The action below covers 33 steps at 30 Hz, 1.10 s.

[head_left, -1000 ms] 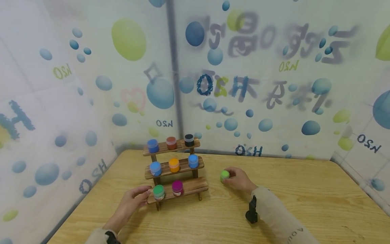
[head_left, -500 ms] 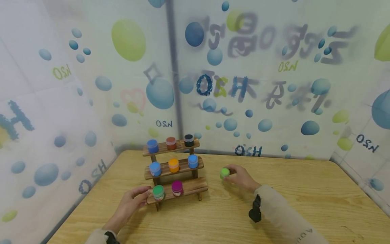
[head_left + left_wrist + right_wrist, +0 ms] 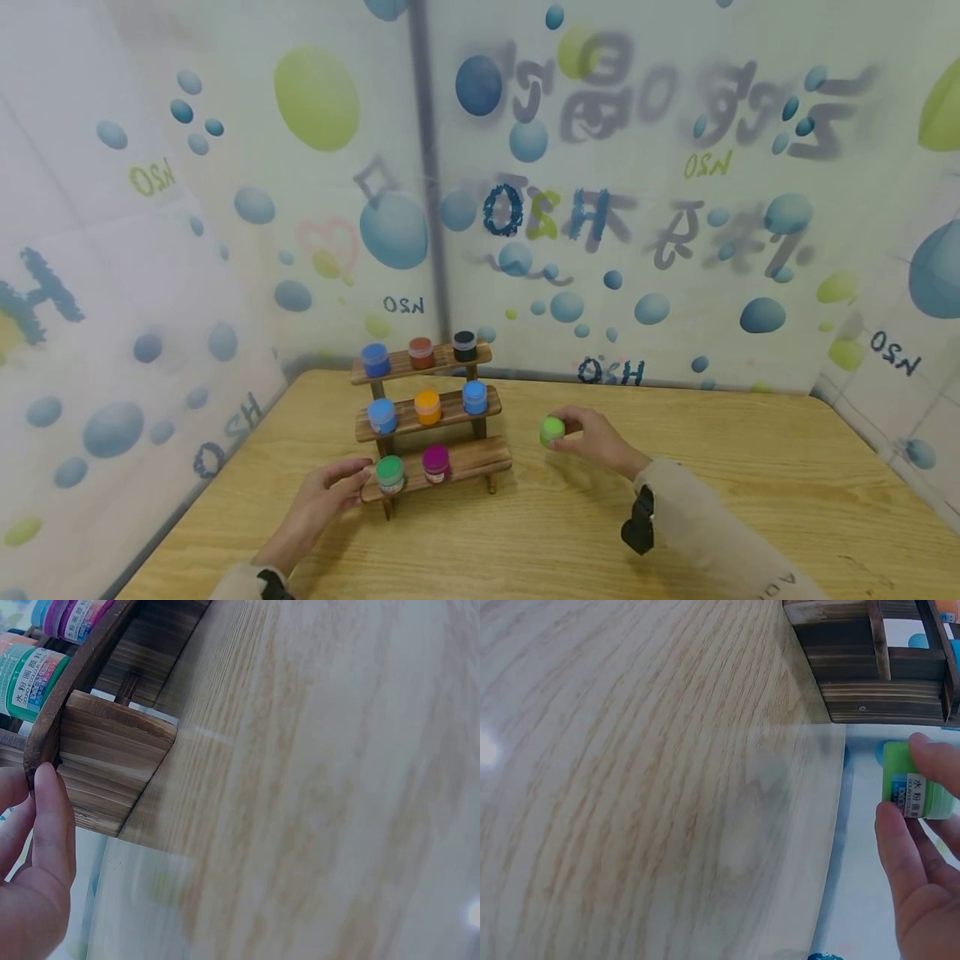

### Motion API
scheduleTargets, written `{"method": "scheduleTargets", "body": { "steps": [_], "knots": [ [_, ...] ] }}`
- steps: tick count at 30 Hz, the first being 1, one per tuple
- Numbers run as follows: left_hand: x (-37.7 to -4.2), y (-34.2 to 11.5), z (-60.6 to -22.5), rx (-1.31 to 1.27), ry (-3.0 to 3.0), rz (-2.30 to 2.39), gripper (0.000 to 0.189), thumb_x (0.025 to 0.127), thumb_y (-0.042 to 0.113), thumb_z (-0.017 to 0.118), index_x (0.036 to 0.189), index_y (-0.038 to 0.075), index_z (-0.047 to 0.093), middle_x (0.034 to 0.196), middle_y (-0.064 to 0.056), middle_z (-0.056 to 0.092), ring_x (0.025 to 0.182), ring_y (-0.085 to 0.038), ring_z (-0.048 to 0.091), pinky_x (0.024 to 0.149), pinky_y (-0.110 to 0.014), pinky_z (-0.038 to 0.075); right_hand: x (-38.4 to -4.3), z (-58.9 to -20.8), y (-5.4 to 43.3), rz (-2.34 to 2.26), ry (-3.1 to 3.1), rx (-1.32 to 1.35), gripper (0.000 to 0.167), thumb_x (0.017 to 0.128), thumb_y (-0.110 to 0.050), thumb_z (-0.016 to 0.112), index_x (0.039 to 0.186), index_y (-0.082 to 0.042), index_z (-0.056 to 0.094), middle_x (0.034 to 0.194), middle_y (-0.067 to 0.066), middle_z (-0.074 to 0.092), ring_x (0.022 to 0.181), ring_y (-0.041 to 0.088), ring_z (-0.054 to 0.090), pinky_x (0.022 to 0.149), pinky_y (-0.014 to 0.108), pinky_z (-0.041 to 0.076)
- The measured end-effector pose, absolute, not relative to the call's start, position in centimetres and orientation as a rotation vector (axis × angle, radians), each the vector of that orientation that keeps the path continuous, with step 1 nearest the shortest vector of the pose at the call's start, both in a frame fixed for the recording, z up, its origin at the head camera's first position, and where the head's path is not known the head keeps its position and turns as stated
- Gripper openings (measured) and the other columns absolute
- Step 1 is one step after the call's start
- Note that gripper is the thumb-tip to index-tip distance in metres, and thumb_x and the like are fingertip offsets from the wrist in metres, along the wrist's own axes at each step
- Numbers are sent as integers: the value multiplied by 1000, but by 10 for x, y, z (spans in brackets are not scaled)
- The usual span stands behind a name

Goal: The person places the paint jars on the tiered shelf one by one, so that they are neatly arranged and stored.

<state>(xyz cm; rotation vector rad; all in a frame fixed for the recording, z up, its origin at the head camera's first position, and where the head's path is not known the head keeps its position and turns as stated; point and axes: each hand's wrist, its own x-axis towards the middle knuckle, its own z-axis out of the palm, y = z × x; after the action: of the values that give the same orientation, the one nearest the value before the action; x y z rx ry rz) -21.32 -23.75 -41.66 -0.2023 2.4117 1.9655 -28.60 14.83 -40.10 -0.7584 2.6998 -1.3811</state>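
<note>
A three-tier wooden rack (image 3: 472, 462) stands on the table, bearing small paint jars. My left hand (image 3: 327, 498) pinches the left end of its lowest shelf between thumb and fingers, as the left wrist view also shows (image 3: 45, 885). My right hand (image 3: 596, 437) holds a light green paint jar (image 3: 552, 431) to the right of the rack, thumb on one side and fingers on the other; its label faces the right wrist camera. On the lowest shelf sit a green jar (image 3: 390, 473) and a purple jar (image 3: 437, 463), with bare shelf to their right.
The middle shelf carries an orange jar (image 3: 427, 407) between two light blue ones. Up top are a blue jar (image 3: 376, 360), a brown jar (image 3: 422, 353) and a black jar (image 3: 465, 346). A printed curtain (image 3: 652, 250) hangs behind the wooden table (image 3: 750, 467).
My right forearm and wrist have shifted slightly right, while the light green jar stays at nearly the same spot, tilted a little differently. My left hand and the rack are still.
</note>
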Motion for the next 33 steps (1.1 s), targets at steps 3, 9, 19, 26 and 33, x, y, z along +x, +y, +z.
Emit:
{"method": "scheduleTargets", "body": {
  "steps": [3,9,19,26,33],
  "knots": [
    [-213,-238,-417,-204,2411,1966,40,86,19,59,116,-6,54,116,-15,53,84,-15,56,68,-26,51,-285,-399,148,-1375,2689,-775,33,78,-14,68,108,-3,58,96,5,59,86,20,56,75,35,47],
    [-214,-238,-418,-205,2405,1973,40,86,19,59,116,-6,54,116,-15,52,83,-16,56,68,-26,51,-282,-395,146,-1356,2674,-832,34,79,-17,68,108,-2,58,97,6,59,88,21,56,76,36,47],
    [-214,-238,-417,-183,2391,1977,39,87,17,58,117,-7,52,117,-17,51,85,-16,56,69,-26,51,-278,-391,136,-1400,2621,-869,34,78,-15,68,108,-1,58,99,8,59,88,22,55,79,46,45],
    [-215,-238,-416,-215,2389,1980,36,87,15,57,116,-7,53,115,-15,53,83,-16,56,67,-26,51,-277,-391,125,-1403,2577,-876,37,79,-19,68,110,-2,57,99,6,58,89,22,54,79,42,45],
    [-215,-238,-417,-216,2387,1985,36,87,15,57,116,-7,53,114,-14,54,81,-15,57,67,-26,51,-275,-388,115,-1408,2561,-905,34,79,-13,67,110,-2,57,100,6,58,89,21,54,79,40,45]
  ]
}}
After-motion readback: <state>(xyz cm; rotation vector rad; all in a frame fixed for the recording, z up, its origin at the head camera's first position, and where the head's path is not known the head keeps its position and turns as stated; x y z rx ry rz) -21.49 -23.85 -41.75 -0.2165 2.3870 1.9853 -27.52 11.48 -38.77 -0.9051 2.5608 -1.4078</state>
